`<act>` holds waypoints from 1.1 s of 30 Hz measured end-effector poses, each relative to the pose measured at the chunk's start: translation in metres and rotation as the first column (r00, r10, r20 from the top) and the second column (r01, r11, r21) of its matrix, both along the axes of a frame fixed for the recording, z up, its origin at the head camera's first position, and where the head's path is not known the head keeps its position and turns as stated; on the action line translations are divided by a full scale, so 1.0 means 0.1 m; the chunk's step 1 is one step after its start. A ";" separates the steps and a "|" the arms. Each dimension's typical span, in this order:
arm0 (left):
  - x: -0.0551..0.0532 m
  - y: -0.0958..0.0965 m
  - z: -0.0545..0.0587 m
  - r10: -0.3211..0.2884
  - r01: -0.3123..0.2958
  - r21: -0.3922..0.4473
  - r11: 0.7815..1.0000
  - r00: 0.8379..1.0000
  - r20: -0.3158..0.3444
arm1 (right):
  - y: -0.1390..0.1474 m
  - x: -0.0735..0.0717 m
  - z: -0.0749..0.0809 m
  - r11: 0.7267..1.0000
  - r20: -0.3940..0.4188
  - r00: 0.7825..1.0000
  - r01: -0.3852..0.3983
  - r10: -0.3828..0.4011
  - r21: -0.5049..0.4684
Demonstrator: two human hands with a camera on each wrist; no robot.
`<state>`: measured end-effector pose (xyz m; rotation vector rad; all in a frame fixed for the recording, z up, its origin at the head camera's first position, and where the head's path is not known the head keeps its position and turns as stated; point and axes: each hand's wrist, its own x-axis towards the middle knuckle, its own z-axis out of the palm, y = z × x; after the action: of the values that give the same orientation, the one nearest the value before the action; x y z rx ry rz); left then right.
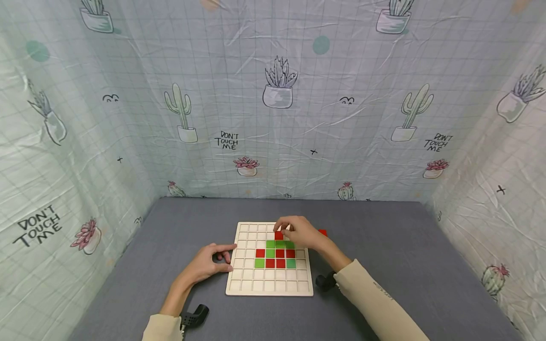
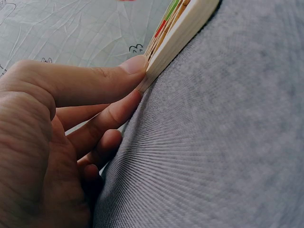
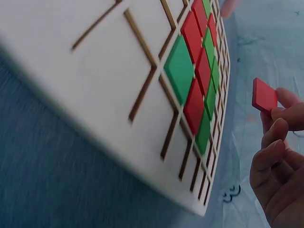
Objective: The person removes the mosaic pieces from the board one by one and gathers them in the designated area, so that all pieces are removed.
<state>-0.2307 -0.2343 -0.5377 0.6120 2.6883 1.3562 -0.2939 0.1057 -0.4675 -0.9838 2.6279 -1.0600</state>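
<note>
A pale wooden grid board (image 1: 269, 287) lies flat on the table. Red and green square tiles, such as a green tile (image 1: 259, 263) and a teal-green tile (image 3: 179, 71), fill a block of cells right of its middle. My left hand (image 1: 206, 262) rests at the board's left edge, index finger and thumb spread apart along it; the left wrist view shows the thumb tip against the rim. Over the board's far right part, my right hand (image 1: 298, 232) pinches a red tile (image 3: 264, 95) between thumb and fingertips, tilted in the right wrist view.
Another red tile (image 1: 323, 232) shows beyond the board's right edge, partly behind the right hand. The grey table (image 1: 192, 213) ends at a cactus-print cloth (image 1: 315, 180) at the back and sides. Each wrist wears a black device (image 1: 196, 316).
</note>
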 end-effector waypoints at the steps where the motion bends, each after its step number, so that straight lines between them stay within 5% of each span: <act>1: 0.00 0.00 0.00 0.001 -0.001 0.001 1.000 1.000 0.000 | 0.05 0.00 0.01 1.000 -0.005 1.000 0.008 -0.008 0.001; 19: 0.01 0.01 0.00 0.014 -0.014 -0.022 1.000 1.000 -0.002 | 1.10 -0.03 -0.06 0.987 0.057 0.986 0.159 -0.157 -0.017; 33: 0.01 -0.01 0.00 0.002 -0.002 -0.009 1.000 1.000 0.003 | 1.51 -0.12 -0.24 0.975 0.055 0.973 0.224 -0.224 0.008</act>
<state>-0.2301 -0.2353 -0.5380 0.6058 2.6915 1.3437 -0.3060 0.2569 -0.4917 -0.6575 2.7422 -1.1120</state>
